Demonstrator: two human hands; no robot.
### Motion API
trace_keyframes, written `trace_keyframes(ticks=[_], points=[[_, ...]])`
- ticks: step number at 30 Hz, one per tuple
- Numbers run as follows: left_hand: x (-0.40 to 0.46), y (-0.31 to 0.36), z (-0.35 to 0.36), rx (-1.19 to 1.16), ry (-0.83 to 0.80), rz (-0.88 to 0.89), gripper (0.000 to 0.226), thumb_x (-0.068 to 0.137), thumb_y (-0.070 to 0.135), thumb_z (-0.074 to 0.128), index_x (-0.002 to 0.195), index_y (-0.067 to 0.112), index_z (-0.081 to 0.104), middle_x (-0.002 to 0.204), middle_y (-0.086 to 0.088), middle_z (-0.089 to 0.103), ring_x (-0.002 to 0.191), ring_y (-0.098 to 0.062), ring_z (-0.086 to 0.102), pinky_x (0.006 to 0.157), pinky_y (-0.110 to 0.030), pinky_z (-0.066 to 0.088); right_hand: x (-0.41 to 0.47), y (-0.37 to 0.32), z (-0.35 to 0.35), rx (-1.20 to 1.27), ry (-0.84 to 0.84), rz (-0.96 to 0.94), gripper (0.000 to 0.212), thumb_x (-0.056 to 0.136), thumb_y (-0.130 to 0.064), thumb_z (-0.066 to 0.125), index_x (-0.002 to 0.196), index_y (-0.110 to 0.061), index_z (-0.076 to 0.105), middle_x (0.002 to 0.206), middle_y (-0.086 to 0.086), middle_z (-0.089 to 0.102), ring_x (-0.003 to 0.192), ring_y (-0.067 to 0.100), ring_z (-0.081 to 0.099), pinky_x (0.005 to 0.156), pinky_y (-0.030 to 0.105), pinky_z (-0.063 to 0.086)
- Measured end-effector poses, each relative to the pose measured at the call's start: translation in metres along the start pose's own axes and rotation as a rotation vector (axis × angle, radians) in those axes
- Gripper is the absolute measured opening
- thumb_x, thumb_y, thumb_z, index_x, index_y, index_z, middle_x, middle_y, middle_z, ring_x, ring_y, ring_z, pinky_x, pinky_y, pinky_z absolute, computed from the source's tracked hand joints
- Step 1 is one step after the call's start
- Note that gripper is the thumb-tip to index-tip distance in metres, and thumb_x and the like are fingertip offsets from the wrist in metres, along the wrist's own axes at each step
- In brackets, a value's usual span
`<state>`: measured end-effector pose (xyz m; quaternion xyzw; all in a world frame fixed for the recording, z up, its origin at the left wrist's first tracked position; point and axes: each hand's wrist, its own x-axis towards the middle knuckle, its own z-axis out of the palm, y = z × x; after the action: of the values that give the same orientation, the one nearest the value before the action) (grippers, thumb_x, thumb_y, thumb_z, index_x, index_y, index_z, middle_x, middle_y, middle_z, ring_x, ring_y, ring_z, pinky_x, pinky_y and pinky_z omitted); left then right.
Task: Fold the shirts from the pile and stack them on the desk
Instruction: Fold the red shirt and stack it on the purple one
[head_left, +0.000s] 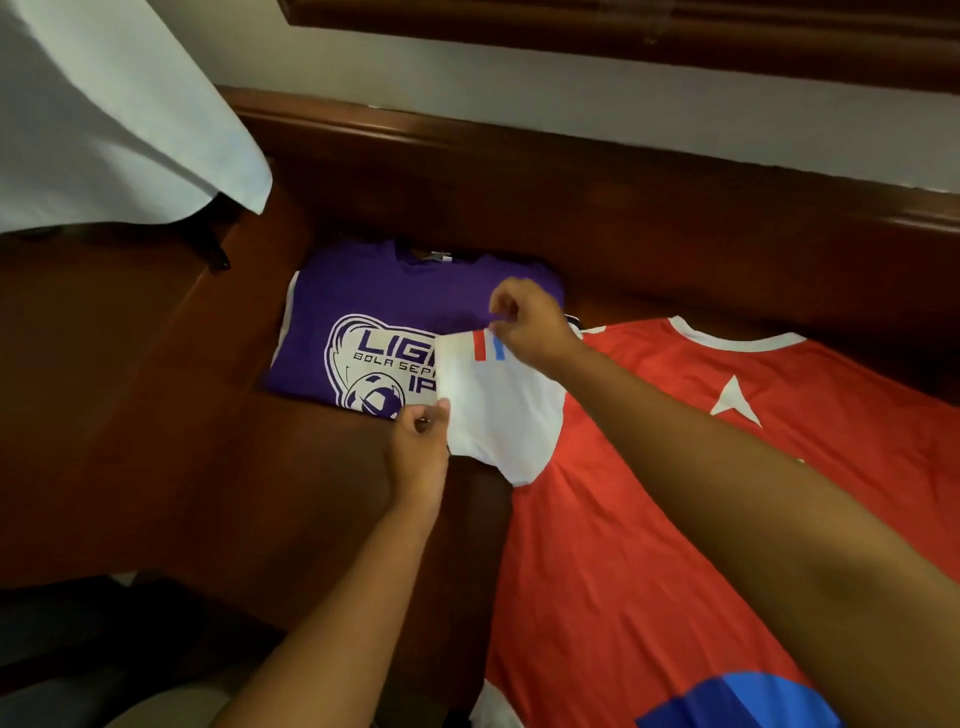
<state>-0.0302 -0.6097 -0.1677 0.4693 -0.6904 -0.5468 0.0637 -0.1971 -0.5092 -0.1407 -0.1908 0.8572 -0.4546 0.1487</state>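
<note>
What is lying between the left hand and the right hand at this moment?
In the head view, the white sleeve of the red shirt spans the gap: the left hand pinches its lower edge, the right hand its striped end.

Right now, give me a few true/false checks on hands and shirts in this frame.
1. Both hands pinch the white sleeve of the red shirt. True: the left hand holds its near edge, the right hand its striped end.
2. The purple shirt lies spread out flat, unfolded. False: it is folded, logo up.
3. The red shirt is already folded. False: it lies spread open on the desk.
4. The sleeve overlaps the purple shirt's logo. True.
5. The red shirt has a black collar. False: it is white.
</note>
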Motion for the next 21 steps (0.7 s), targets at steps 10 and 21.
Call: trace_keyframes(ticks=[10, 21], points=[[0.048, 0.029, 0.014, 0.655, -0.074, 0.586, 0.046, 0.095, 0.025, 0.055, 0.138, 0.014, 0.045, 0.142, -0.009, 0.045, 0.132, -0.026, 0.039, 0.103, -0.041, 0.039, -0.103, 0.160, -0.094, -0.449, 0.277, 0.394, 0.053, 0.084, -0.028, 0.040, 0.130, -0.001, 0.050, 0.137, 0.023, 0.045, 0.127, 0.041, 0.040, 0.104, 0.047, 0.033], [0.092, 0.048, 0.012, 1.092, -0.062, 0.498, 0.049, 0.100, 0.045, 0.040, 0.108, 0.003, 0.063, 0.106, -0.019, 0.065, 0.101, -0.037, 0.059, 0.076, -0.042, 0.047, -0.099, 0.189, -0.123, -0.519, 0.045, 0.600, 0.062, 0.100, -0.046, 0.033, 0.154, -0.024, 0.011, 0.162, 0.003, -0.003, 0.148, 0.026, -0.007, 0.117, 0.052, -0.002]])
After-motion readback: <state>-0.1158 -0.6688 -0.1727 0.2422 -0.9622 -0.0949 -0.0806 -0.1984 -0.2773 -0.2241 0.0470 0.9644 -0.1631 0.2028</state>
